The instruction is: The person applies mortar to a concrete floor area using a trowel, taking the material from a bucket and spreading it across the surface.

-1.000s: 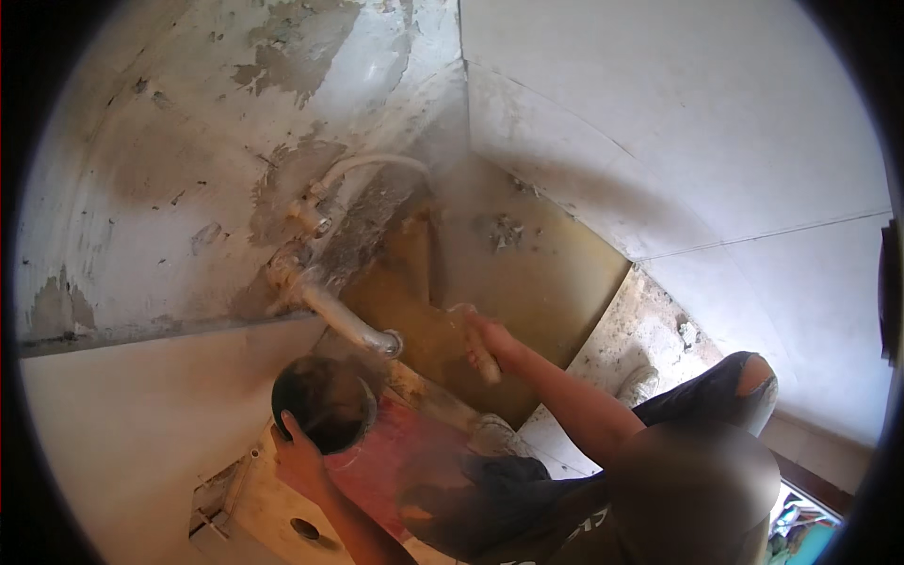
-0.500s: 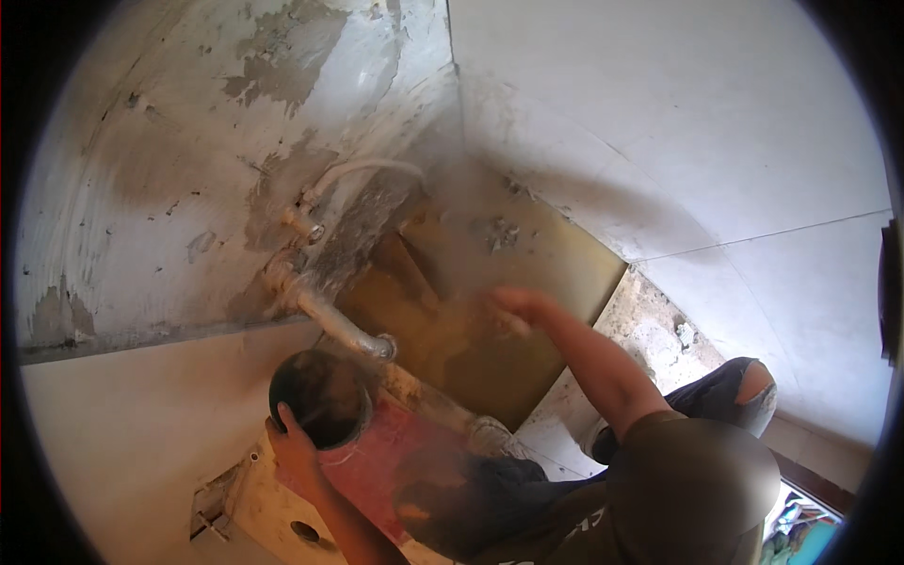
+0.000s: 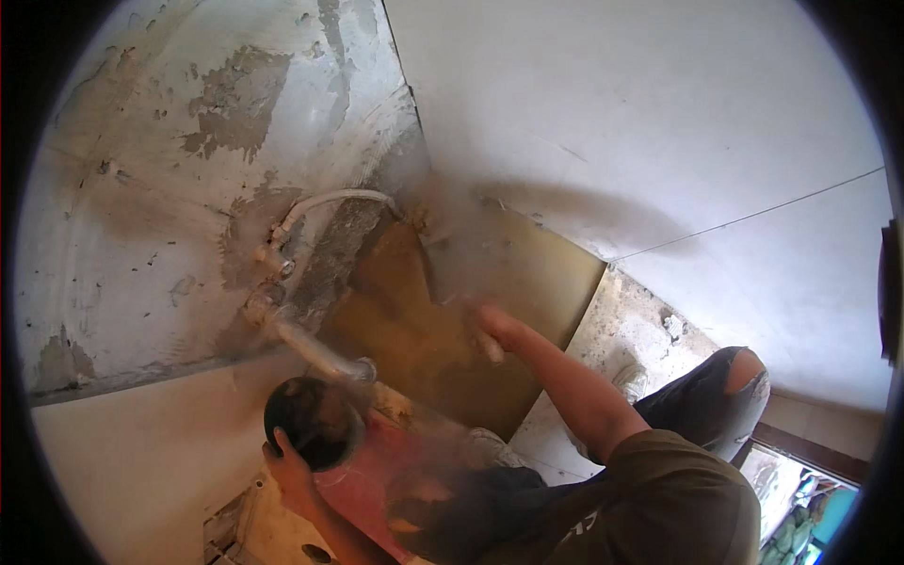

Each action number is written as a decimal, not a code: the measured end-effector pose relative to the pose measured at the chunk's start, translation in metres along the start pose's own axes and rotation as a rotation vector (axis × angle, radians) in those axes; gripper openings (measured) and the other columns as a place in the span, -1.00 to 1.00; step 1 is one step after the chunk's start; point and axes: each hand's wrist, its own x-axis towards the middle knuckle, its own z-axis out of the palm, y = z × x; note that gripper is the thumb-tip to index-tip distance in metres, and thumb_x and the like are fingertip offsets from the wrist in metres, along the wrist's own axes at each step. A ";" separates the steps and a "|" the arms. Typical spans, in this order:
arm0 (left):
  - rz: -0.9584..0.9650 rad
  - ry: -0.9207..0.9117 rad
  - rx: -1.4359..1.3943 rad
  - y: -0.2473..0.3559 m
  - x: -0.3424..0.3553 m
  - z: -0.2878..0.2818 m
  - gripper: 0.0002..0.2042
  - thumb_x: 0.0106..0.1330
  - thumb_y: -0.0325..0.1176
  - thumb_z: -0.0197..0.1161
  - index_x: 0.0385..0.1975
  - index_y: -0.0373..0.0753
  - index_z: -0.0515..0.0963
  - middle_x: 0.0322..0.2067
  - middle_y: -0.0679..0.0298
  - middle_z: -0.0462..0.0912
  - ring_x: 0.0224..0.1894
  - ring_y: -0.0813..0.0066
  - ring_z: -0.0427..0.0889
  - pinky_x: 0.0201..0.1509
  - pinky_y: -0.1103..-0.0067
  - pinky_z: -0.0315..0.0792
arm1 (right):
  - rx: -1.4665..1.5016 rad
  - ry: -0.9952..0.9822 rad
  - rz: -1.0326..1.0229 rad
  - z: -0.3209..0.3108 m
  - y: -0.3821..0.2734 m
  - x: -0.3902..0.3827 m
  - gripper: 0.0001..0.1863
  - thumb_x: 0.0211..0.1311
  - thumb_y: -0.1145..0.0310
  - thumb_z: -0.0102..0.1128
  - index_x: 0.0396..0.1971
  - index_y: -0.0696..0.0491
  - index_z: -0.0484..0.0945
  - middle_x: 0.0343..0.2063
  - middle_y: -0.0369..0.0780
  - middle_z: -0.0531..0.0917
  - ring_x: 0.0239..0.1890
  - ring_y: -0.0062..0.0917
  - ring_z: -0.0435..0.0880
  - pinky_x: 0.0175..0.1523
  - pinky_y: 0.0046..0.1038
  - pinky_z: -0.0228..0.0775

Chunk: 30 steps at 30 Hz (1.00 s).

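My left hand (image 3: 294, 478) grips the rim of a dark round bucket (image 3: 294, 414), which is tilted with its opening toward the brown floor area. Some dark residue shows inside it. My right arm reaches forward over the wet-looking, yellow-brown floor area (image 3: 537, 292). My right hand (image 3: 494, 328) is closed in a fist low over that surface. A short pale end shows below the fist, and a flat, dark-edged shape lies ahead of it. Haze blurs that part, so I cannot make out what the hand holds.
A grey pipe (image 3: 320, 353) and a thin hose (image 3: 344, 196) come off the patchy left wall. A red board (image 3: 377, 480) lies beneath the bucket. At the right runs a pale, dirty ledge (image 3: 631, 325). A doorway with stacked items (image 3: 800, 518) is at lower right.
My right hand has drawn back a little, down and left. The view has shifted, and the bucket stays in my left hand. The haze still hangs over the corner.
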 end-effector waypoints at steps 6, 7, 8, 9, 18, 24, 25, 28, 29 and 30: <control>0.031 -0.098 0.088 0.006 0.002 0.011 -0.30 0.33 0.20 0.00 0.13 -0.40 0.38 0.02 -0.12 0.53 0.02 -0.04 0.54 0.11 0.30 0.39 | 0.247 -0.053 -0.083 0.002 0.028 0.057 -0.51 0.35 -0.10 -0.01 -0.17 0.09 0.47 -0.48 -0.22 0.50 -0.57 -0.46 0.50 -0.48 -0.37 0.43; 0.040 -0.052 0.109 0.008 -0.001 0.011 -0.30 0.33 0.21 0.00 0.11 -0.40 0.39 0.00 -0.12 0.54 0.01 -0.04 0.55 0.11 0.30 0.39 | 0.310 -0.081 -0.113 0.005 0.031 0.059 -0.52 0.36 -0.09 -0.03 -0.17 0.09 0.47 -0.48 -0.22 0.50 -0.56 -0.46 0.51 -0.48 -0.37 0.44; 0.050 -0.009 0.129 0.011 -0.002 0.013 -0.31 0.33 0.21 0.00 0.10 -0.41 0.41 -0.01 -0.12 0.55 0.00 -0.04 0.56 0.10 0.29 0.38 | 0.307 -0.087 -0.115 0.002 0.035 0.056 -0.52 0.36 -0.09 -0.03 -0.17 0.09 0.47 -0.48 -0.22 0.50 -0.56 -0.46 0.51 -0.48 -0.37 0.44; 0.035 0.004 0.148 0.006 -0.001 0.003 -0.31 0.33 0.21 0.00 0.10 -0.41 0.41 -0.01 -0.12 0.55 0.00 -0.04 0.56 0.10 0.29 0.38 | 0.262 0.014 -0.058 0.014 0.038 0.041 -0.51 0.36 -0.11 -0.04 -0.15 0.08 0.46 -0.47 -0.22 0.51 -0.56 -0.46 0.50 -0.47 -0.37 0.44; 0.067 -0.030 0.065 0.009 0.004 0.009 -0.37 0.33 0.11 0.09 0.05 -0.45 0.43 -0.02 -0.13 0.55 0.00 -0.01 0.56 0.07 0.32 0.42 | 0.590 -0.005 -0.091 0.057 -0.026 0.067 -0.38 0.29 -0.26 -0.05 -0.14 0.09 0.42 -0.43 -0.18 0.49 -0.55 -0.43 0.49 -0.49 -0.32 0.42; 0.112 -0.009 0.103 0.022 0.000 0.017 -0.37 0.32 0.10 0.11 0.04 -0.47 0.43 -0.03 -0.15 0.55 0.00 -0.04 0.55 0.08 0.30 0.41 | 0.583 0.076 -0.191 0.060 0.008 0.092 -0.38 0.30 -0.25 -0.07 -0.16 0.10 0.40 -0.43 -0.17 0.49 -0.54 -0.43 0.49 -0.51 -0.31 0.39; 0.109 0.015 0.141 0.018 0.003 0.011 -0.38 0.32 0.09 0.12 0.03 -0.46 0.43 -0.04 -0.14 0.56 -0.02 -0.04 0.56 0.07 0.30 0.42 | 0.474 0.139 -0.241 0.067 0.016 0.081 -0.39 0.30 -0.24 -0.06 -0.14 0.11 0.39 -0.44 -0.17 0.49 -0.53 -0.42 0.50 -0.50 -0.31 0.40; 0.114 0.010 0.139 0.013 0.006 0.005 -0.39 0.31 0.09 0.12 0.02 -0.46 0.44 -0.06 -0.14 0.57 -0.05 -0.03 0.58 0.03 0.30 0.43 | 0.464 0.185 -0.150 0.077 0.029 0.054 -0.43 0.33 -0.21 -0.06 -0.22 0.09 0.45 -0.46 -0.21 0.49 -0.46 -0.42 0.52 -0.42 -0.29 0.43; 0.122 -0.006 0.102 0.012 0.005 0.002 -0.39 0.31 0.09 0.13 0.02 -0.46 0.44 -0.07 -0.13 0.57 -0.07 -0.02 0.59 0.01 0.30 0.45 | 0.464 0.189 -0.144 0.078 0.022 0.058 -0.43 0.33 -0.21 -0.06 -0.22 0.09 0.45 -0.46 -0.21 0.49 -0.46 -0.42 0.52 -0.42 -0.29 0.43; 0.127 -0.032 0.099 0.016 0.000 0.007 -0.39 0.31 0.09 0.13 0.02 -0.46 0.44 -0.07 -0.13 0.57 -0.07 -0.02 0.59 0.01 0.30 0.45 | 0.446 0.214 -0.194 0.069 0.006 0.064 -0.43 0.33 -0.20 -0.06 -0.16 0.10 0.43 -0.45 -0.19 0.50 -0.50 -0.41 0.52 -0.46 -0.30 0.42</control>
